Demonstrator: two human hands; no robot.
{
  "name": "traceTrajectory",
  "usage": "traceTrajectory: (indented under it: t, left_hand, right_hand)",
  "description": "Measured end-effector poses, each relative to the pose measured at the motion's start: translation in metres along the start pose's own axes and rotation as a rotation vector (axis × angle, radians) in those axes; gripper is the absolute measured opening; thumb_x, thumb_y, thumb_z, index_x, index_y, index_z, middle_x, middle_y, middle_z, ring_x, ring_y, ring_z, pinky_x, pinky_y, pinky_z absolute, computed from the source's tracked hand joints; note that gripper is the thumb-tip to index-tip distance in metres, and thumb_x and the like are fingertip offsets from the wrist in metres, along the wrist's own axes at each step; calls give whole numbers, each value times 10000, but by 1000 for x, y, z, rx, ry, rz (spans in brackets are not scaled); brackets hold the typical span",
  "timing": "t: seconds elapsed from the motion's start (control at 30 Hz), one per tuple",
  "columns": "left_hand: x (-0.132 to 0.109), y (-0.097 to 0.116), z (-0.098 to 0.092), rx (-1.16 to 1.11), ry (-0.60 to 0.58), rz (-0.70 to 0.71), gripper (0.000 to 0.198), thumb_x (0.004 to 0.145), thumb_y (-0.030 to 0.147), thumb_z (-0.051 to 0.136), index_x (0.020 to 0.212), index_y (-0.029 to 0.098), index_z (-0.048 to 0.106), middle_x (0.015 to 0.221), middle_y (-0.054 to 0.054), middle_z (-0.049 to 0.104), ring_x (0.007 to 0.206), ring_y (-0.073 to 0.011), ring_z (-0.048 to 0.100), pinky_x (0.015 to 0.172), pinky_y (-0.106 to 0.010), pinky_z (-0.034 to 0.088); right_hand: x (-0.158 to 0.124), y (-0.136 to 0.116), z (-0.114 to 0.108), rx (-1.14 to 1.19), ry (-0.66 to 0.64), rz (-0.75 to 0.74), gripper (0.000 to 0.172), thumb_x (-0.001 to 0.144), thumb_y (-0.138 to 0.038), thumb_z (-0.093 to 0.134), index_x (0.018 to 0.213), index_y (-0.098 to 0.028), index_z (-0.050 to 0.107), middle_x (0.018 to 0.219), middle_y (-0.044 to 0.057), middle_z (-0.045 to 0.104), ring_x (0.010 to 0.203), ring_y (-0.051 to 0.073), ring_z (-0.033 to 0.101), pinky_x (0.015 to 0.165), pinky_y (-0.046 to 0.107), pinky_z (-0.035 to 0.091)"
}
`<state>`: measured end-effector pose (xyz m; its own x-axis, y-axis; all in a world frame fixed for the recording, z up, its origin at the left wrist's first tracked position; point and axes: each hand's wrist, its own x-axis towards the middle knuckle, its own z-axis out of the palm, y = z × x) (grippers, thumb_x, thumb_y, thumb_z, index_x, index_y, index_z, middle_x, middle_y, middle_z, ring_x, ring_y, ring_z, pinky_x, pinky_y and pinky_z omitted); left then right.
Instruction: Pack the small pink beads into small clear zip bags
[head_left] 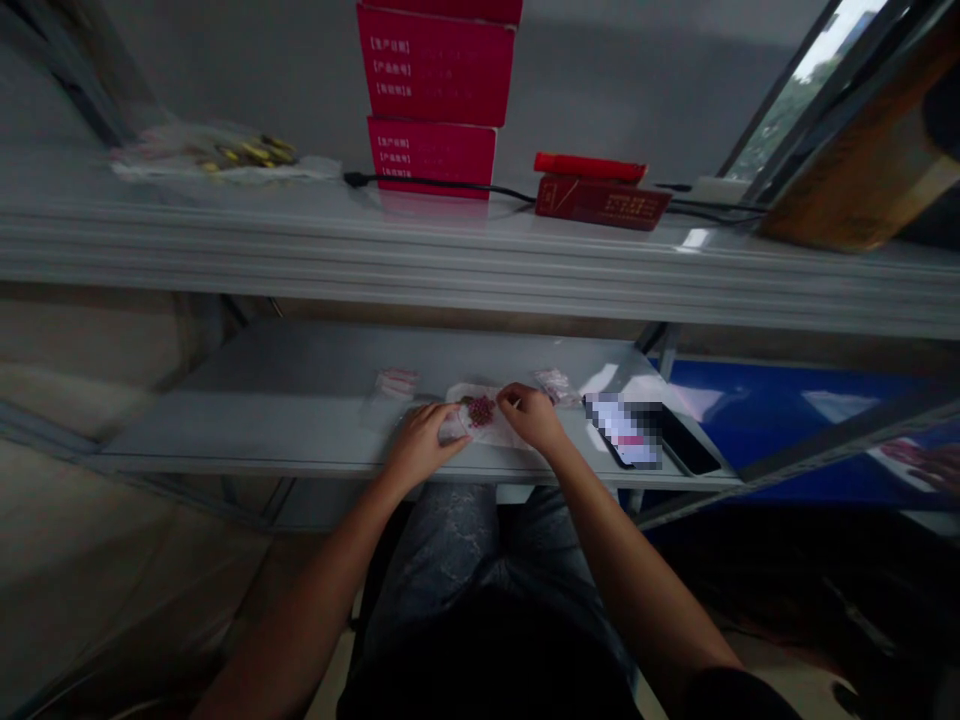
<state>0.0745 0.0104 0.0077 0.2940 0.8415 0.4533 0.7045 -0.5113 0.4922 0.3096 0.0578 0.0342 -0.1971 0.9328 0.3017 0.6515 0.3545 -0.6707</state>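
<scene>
On the lower shelf, a small heap of dark red beads (481,410) lies on a white sheet or shallow tray (487,434). My left hand (426,442) rests at its left side, thumb and forefinger apart, with something pale and partly see-through showing between them. From the right, my right hand (529,414) reaches in beside the beads, its fingertips pinched together. Whatever lies in that pinch is too small to make out. A clear plastic bag (396,384) lies behind my left hand, and another small bag with pale contents (555,384) is behind my right.
A phone with a lit screen (619,430) lies right of my hand, beside a dark flat object (688,442). The upper shelf edge (465,265) crosses ahead, carrying red boxes (435,155), a black cable (450,184) and a plastic bag of yellow-black items (251,153). Another person's hand (919,460) shows far right.
</scene>
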Motion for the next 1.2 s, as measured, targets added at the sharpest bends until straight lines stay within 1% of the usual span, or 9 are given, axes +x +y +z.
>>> traceTrajectory:
  t: [0.13, 0.27, 0.53, 0.77, 0.83, 0.93, 0.97, 1.1, 1.2]
  left_hand:
    - [-1, -2, 2, -4, -3, 1, 456, 894, 355, 764, 1308, 245, 608, 1208, -86, 707, 1127, -284, 664, 980, -452, 547]
    - [-1, -3, 2, 9, -17, 2, 452, 903, 368, 753, 1314, 248, 607, 1186, -82, 705, 1112, -280, 661, 970, -446, 546]
    - [-1, -3, 3, 25, -31, 23, 454, 895, 370, 764, 1308, 263, 609, 1227, -79, 697, 1146, -283, 653, 1005, -456, 530]
    - [-2, 1, 1, 57, -56, 21, 462, 888, 383, 772, 1301, 244, 619, 1236, -90, 694, 1152, -292, 645, 1009, -458, 527]
    - [-2, 2, 1, 56, -51, 23, 461, 885, 378, 777, 1298, 248, 619, 1238, -87, 689, 1155, -288, 641, 1016, -457, 523]
    - [-1, 4, 0, 57, -27, 21, 442, 880, 375, 784, 1277, 256, 631, 1257, -82, 669, 1187, -284, 623, 1047, -454, 506]
    - [-1, 4, -1, 60, -22, 22, 444, 879, 380, 786, 1276, 252, 632, 1257, -84, 663, 1192, -284, 618, 1053, -455, 502]
    - [-1, 4, -2, 63, -23, 37, 483, 883, 388, 784, 1313, 258, 607, 1259, -85, 654, 1203, -290, 611, 1064, -467, 496]
    - [-1, 3, -2, 52, -21, 35, 482, 884, 360, 784, 1320, 269, 598, 1262, -77, 659, 1205, -288, 614, 1061, -459, 500]
  right_hand:
    - [-5, 10, -5, -205, -192, -17, 194, 892, -171, 627, 989, -160, 795, 970, 114, 806, 802, 214, 721, 735, 272, 497]
    - [-8, 9, 1, -289, -252, -19, 191, 912, -213, 655, 1033, -162, 795, 1025, 125, 806, 884, 233, 735, 768, 272, 497]
    - [-7, 2, 5, -305, -244, -19, 123, 923, -251, 688, 948, -181, 787, 954, 120, 801, 827, 234, 723, 716, 283, 476]
    - [-5, 11, 1, -229, -249, -56, 138, 922, -265, 691, 940, -172, 790, 885, 94, 791, 769, 204, 699, 684, 267, 445]
    - [-6, 11, 0, -187, -186, -17, 152, 924, -266, 670, 938, -166, 783, 864, 85, 785, 733, 195, 686, 668, 266, 438]
    - [-10, 4, 2, -89, -2, 71, 165, 927, -240, 628, 921, -149, 766, 858, 84, 778, 727, 188, 680, 682, 267, 448]
    - [-11, 0, 5, -41, 24, 73, 176, 933, -240, 615, 916, -148, 764, 861, 83, 778, 733, 187, 681, 691, 268, 455]
    - [-12, -17, 16, 151, -133, -52, 212, 962, -256, 587, 938, -169, 779, 880, 57, 791, 741, 173, 687, 704, 255, 472]
    - [-11, -16, 16, 121, -99, -44, 224, 970, -244, 579, 940, -163, 785, 891, 68, 796, 768, 177, 697, 720, 255, 470]
